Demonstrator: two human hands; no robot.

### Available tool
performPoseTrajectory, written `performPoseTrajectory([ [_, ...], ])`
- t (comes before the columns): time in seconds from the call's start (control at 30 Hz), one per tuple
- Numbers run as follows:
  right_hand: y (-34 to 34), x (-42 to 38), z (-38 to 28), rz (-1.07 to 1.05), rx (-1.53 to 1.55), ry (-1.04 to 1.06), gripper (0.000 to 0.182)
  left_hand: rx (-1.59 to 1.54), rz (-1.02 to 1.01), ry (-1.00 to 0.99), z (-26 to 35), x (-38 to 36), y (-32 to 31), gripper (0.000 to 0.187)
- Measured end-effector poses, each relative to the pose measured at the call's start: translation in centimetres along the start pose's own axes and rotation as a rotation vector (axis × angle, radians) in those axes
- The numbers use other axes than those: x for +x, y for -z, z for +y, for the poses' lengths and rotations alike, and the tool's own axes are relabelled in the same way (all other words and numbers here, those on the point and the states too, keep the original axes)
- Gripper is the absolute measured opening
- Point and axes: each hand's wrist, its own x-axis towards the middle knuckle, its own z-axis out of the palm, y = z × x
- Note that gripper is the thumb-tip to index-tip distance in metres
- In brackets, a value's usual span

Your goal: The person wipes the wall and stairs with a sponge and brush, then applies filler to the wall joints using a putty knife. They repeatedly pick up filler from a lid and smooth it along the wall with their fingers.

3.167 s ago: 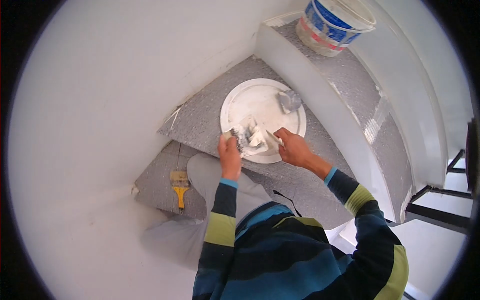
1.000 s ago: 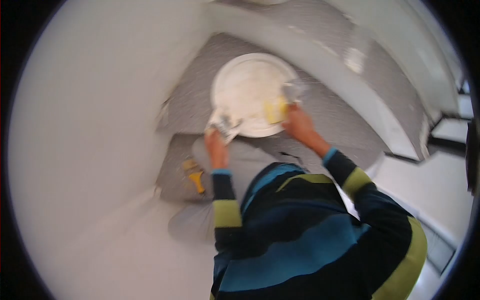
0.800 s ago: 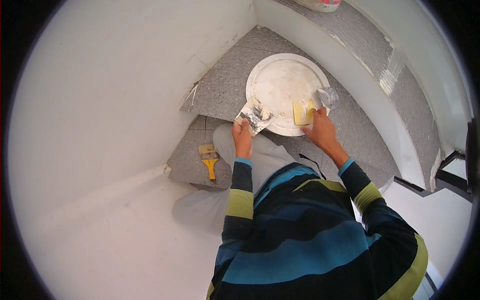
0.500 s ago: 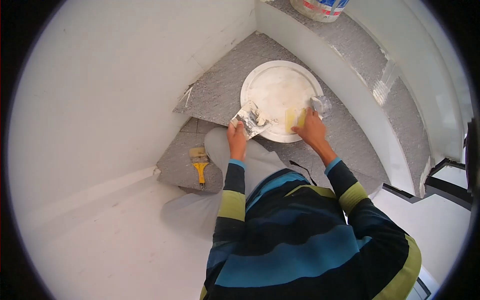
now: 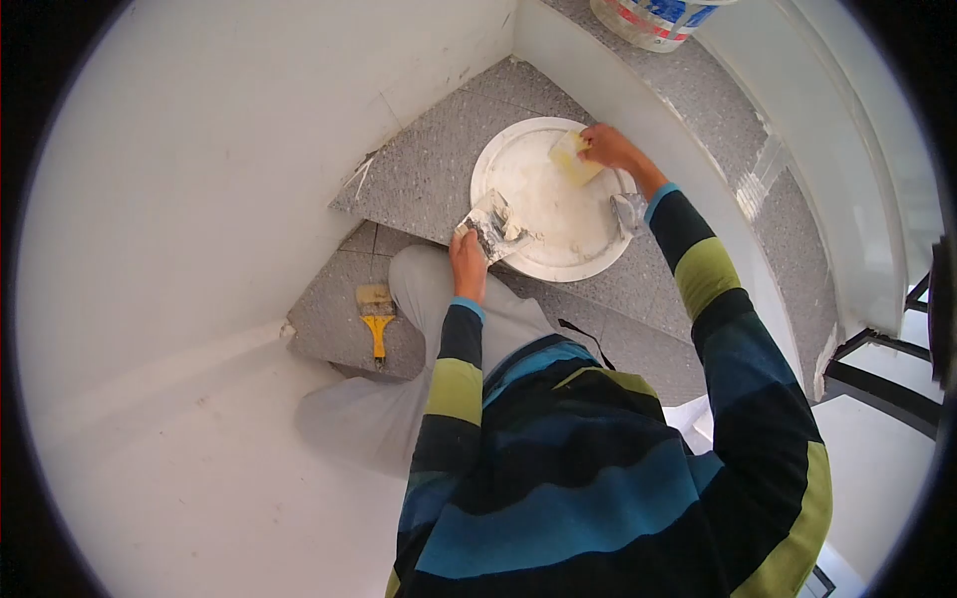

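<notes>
Where plaster crusts: round lid (image 5: 546,224), flat scraper (image 5: 569,156).

We found the round lid (image 5: 543,234) lying flat on the corner step (image 5: 429,179), hard against the riser of the next step up. On that higher step, behind the lid and to the right, stood the bucket (image 5: 653,20). On the lid's right rim rested a trowel (image 5: 629,211). Our right hand (image 5: 608,148) held a scraper (image 5: 568,157) on the lid's far edge; our left hand (image 5: 467,261) held a putty knife (image 5: 490,225) over its near left edge. One step below, to the left, lay the brush (image 5: 375,317), beside our knee (image 5: 424,284).
</notes>
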Motion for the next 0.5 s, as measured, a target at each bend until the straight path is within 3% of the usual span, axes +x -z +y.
performPoseTrajectory([
  [0.03,-0.2,-0.1,-1.3,-0.076,-0.089,0.075,0.030,-0.009,0.006,0.000,0.0,0.1,0.0,0.029],
  [0.07,-0.7,-1.4,-2.4,0.001,-0.187,0.163,0.033,-0.017,-0.005,-0.015,-0.1,0.3,0.0,0.029],
  [0.17,-1.0,-5.4,-3.9,-0.042,-0.077,0.110,0.033,-0.044,0.003,-0.022,-0.8,1.0,0.3,0.027],
  [0.23,0.0,-9.6,-5.4,-0.136,0.360,-0.278,0.029,-0.056,0.023,-0.018,-1.2,0.9,0.5,0.027],
  [0.3,-2.0,-12.7,-2.5,-0.131,0.424,-0.368,0.027,-0.033,0.026,-0.031,-1.0,0.8,0.3,0.027],
  [0.37,-4.1,-15.7,-1.9,0.032,0.680,-0.462,0.026,-0.017,0.010,-0.055,-1.5,1.4,0.6,0.027],
  [0.5,-6.8,-16.0,-2.9,0.037,0.761,-0.671,0.024,0.045,-0.033,-0.041,-1.0,1.2,0.6,0.027],
])
